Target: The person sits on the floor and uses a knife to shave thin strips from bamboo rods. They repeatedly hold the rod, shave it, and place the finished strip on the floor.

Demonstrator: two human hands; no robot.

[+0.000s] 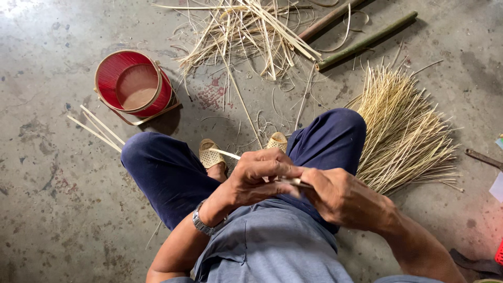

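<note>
The person sits low over the concrete floor, knees apart in dark blue trousers, and both hands meet in front of the lap. The left hand is curled shut around a thin pale bamboo strip, whose free end pokes out to the left, over the perforated cream sandals. A metal wristwatch sits on that wrist. The right hand is closed too, fingers pinched on the other end of the same strip, just where it leaves the left hand — the two hands touch or nearly touch there.

To the right of the right knee lies a fanned bundle of fine bamboo splints, spread across the floor. Ahead of the feet there is a loose heap of shavings and strips, and beyond it two bamboo poles lie slantwise. On the left stands a round red container with a pale rim and handle — a few flat sticks lie just beside it.
</note>
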